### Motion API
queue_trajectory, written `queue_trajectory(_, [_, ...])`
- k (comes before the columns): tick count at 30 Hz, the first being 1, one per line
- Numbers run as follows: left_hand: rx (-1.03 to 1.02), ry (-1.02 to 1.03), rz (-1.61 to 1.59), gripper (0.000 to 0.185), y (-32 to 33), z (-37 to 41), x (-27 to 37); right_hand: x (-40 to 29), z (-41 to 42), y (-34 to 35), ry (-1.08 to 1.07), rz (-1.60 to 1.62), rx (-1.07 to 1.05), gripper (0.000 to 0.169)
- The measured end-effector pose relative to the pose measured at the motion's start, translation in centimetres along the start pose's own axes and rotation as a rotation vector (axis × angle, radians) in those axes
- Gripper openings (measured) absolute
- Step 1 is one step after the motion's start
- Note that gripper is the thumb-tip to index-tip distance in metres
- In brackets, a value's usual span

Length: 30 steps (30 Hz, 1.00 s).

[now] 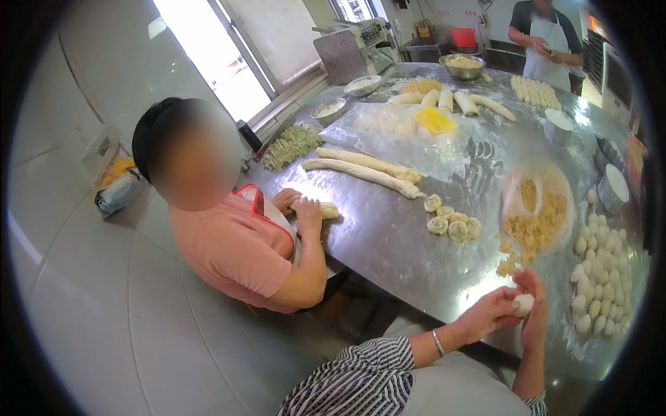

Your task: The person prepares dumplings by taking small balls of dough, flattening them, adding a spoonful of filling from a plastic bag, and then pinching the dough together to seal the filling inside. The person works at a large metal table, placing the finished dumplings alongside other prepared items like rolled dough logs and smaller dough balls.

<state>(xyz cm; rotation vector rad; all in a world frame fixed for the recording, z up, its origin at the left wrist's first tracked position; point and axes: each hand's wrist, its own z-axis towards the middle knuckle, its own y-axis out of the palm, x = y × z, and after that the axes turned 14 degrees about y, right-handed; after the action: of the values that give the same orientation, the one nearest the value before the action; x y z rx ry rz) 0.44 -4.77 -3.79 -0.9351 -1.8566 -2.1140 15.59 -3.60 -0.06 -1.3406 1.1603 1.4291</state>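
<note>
Close to the table's near edge, my left hand (497,312), with a bangle at its wrist, holds a small white dough ball (523,304) between its fingers. My right hand (534,307) is cupped against the ball's other side. Just beyond my hands lies a plastic bag of crumbly yellowish filling (546,223), with some crumbs (512,264) spilled at its mouth. To the right, many small white dough balls (601,275) lie close together in rows. Several round dough pieces with green filling (458,230) sit left of the bag.
A co-worker at left presses a dough roll (329,210) on the steel table (385,260). Two long dough ropes (364,171) and a green filling heap (294,145) lie beyond. Metal containers (613,188) stand at right. Another person stands at the far side near a filling bowl (462,67).
</note>
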Motion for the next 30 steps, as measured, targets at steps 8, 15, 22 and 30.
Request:
queue_trajectory(8, [0.017, -0.058, -0.004, 0.038, -0.3, -0.2, -0.9, -0.6, -0.4, -1.1, 0.109, -0.204, -0.084, 0.062])
queue_trajectory(15, [-0.034, 0.003, -0.081, 0.041, 0.5, -0.5, 0.4, 1.3, 0.1, -1.2, 0.061, -0.073, 0.038, 0.051])
queue_trajectory(22, [-0.023, -0.036, -0.059, 0.035, -0.8, -0.3, -0.5, -1.0, -0.3, 3.3, -0.022, 0.267, 0.269, 0.051])
queue_trajectory(30, [0.018, -0.038, -0.052, 0.031, 1.5, -0.6, 0.1, 2.7, -0.3, -2.7, 0.003, -0.151, 0.017, 0.052])
